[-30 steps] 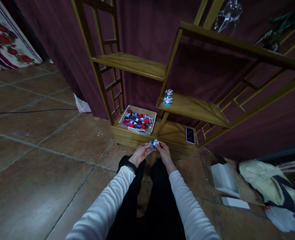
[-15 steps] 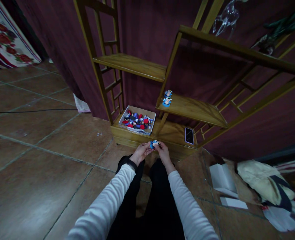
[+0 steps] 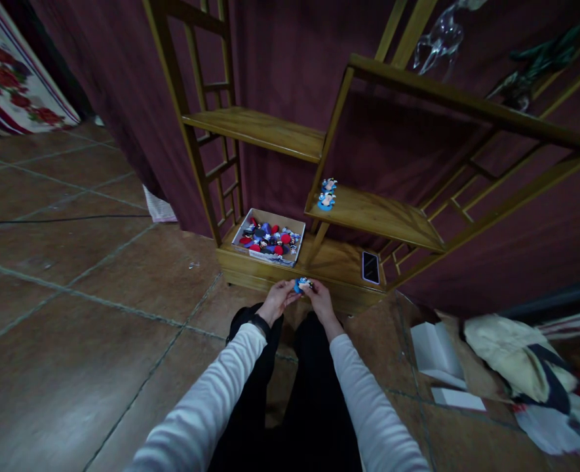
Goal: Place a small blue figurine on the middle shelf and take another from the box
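Observation:
Between my fingertips is a small figurine [image 3: 301,284] with a blue base and a pale body. My left hand [image 3: 279,298] pinches it from the left, at the blue base. From the other side my right hand [image 3: 320,299] grips its pale part. Two similar blue-based figurines stand one behind the other at the left end of the middle shelf; the front figurine [image 3: 326,200] is nearer me. A shallow cardboard box [image 3: 298,249] on the low shelf holds several jumbled figurines with red, black and purple bases.
A phone [image 3: 370,267] lies on the low shelf, right of the box. The wooden shelf unit [image 3: 257,133] rises before me, with a clear glass animal [image 3: 440,42] higher up. White box pieces [image 3: 437,354] and cloth [image 3: 508,354] lie on the floor at right.
Both hands keep hold of the figurine, which has turned slightly in my fingers. The view has shifted a little; the shelf and box have not moved.

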Action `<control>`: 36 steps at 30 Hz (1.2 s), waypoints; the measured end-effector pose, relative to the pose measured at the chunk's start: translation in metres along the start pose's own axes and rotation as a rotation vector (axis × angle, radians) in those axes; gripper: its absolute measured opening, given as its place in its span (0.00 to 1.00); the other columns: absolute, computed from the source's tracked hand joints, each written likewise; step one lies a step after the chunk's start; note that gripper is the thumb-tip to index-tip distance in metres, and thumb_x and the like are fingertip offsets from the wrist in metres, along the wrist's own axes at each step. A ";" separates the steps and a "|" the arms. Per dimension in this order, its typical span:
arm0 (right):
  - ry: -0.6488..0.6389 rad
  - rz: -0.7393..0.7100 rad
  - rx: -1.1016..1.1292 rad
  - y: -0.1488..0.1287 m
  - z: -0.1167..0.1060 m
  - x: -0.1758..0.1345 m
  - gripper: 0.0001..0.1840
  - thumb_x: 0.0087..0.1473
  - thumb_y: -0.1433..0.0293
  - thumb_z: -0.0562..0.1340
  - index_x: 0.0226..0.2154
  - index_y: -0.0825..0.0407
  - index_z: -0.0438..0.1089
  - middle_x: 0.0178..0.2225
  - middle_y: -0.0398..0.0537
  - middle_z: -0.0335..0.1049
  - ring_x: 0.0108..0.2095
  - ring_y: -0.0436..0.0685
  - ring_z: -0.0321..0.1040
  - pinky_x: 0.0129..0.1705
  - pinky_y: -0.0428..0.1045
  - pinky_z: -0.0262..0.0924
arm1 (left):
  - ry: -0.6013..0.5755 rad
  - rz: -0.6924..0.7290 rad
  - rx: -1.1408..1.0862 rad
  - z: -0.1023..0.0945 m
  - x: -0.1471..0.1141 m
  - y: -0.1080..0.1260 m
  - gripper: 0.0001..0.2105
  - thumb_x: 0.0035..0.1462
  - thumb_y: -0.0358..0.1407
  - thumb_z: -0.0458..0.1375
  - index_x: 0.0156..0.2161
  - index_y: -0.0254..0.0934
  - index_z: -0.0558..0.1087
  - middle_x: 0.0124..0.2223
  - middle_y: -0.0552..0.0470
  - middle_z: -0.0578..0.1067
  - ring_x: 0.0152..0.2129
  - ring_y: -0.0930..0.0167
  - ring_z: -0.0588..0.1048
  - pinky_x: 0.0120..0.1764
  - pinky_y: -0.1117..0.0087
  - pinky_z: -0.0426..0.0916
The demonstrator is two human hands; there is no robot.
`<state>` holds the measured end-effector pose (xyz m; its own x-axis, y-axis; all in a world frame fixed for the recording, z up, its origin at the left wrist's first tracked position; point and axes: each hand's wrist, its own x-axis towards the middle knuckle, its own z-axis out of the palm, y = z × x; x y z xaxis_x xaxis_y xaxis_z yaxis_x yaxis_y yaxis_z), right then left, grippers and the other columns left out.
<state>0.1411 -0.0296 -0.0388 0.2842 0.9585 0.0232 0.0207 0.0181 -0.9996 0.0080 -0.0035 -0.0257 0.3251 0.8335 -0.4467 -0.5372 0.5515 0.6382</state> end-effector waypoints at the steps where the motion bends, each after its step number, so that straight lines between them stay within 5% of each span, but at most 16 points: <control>1: -0.003 0.004 -0.003 0.001 0.000 0.000 0.15 0.39 0.64 0.64 0.34 0.50 0.71 0.34 0.44 0.73 0.36 0.53 0.68 0.44 0.51 0.60 | 0.005 0.010 0.005 0.000 -0.001 0.000 0.11 0.44 0.31 0.64 0.22 0.33 0.64 0.22 0.53 0.73 0.22 0.75 0.74 0.31 0.72 0.72; 36: 0.028 -0.088 -0.127 0.002 0.006 0.001 0.16 0.43 0.61 0.63 0.34 0.52 0.72 0.33 0.47 0.74 0.33 0.55 0.68 0.38 0.49 0.62 | 0.027 0.125 -0.005 0.004 -0.007 -0.007 0.13 0.37 0.37 0.67 0.24 0.31 0.69 0.22 0.52 0.74 0.22 0.74 0.74 0.36 0.68 0.71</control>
<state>0.1352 -0.0271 -0.0412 0.3027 0.9464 0.1130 0.1678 0.0638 -0.9838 0.0129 -0.0129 -0.0242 0.2347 0.8944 -0.3807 -0.5758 0.4434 0.6869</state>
